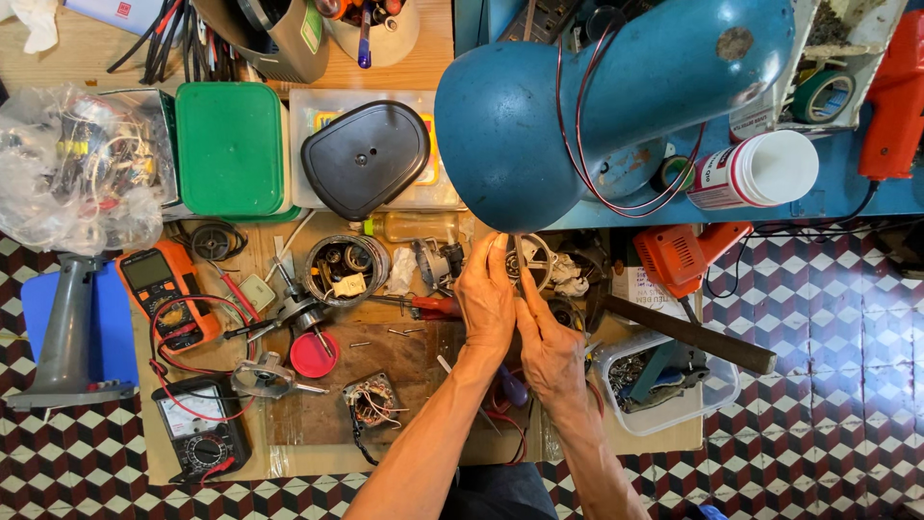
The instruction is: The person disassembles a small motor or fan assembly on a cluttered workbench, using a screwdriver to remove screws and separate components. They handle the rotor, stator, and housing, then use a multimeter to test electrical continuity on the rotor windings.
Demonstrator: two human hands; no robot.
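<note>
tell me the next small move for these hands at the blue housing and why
Probably steady the blue motor housing with the left hand while the right hand eases the part at its lower rim. Both hands already meet there, fingertips pinched together just under the rim.

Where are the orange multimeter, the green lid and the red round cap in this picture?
orange multimeter (166, 292): head view, on the middle of its body below the screen.
green lid (229, 146): head view, on the centre of its flat top.
red round cap (313, 355): head view, on the middle of its face.
</note>
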